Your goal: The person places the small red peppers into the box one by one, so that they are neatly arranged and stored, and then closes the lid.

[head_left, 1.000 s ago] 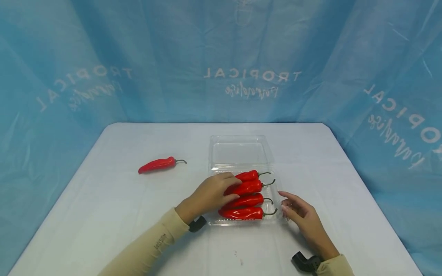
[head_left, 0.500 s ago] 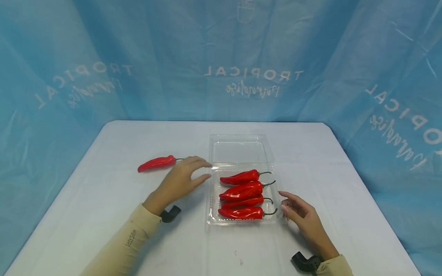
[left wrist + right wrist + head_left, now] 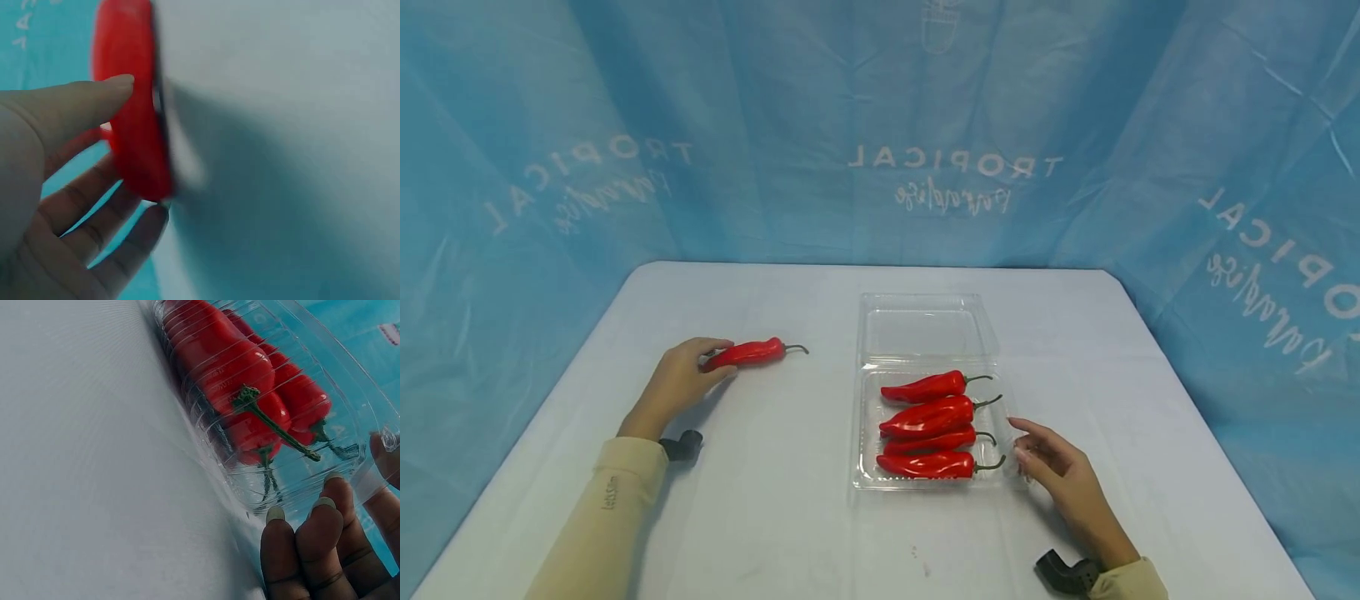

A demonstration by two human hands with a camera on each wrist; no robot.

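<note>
In the head view my left hand (image 3: 681, 379) is at the tapered end of a lone red chili pepper (image 3: 752, 352) lying on the table. The left wrist view has the thumb (image 3: 94, 103) on one side of this pepper (image 3: 134, 119), with fingers behind it; its upper end runs out of frame. A clear plastic clamshell container (image 3: 867, 475) stands with its lid (image 3: 917, 333) folded back. Several red peppers (image 3: 928, 417) lie in its base, stems to the right. My right hand (image 3: 1063, 471) holds the container's right edge, fingertips (image 3: 275, 515) against the clear plastic.
A white-covered table (image 3: 760, 517) carries everything. Blue printed sheeting (image 3: 775, 125) hangs behind and along both sides. Small dark marks (image 3: 925, 571) spot the cloth near the front.
My left hand has left the peppers in the container and moved left to the lone pepper, whose tapered end it now grips. The right hand has stayed at the container's edge.
</note>
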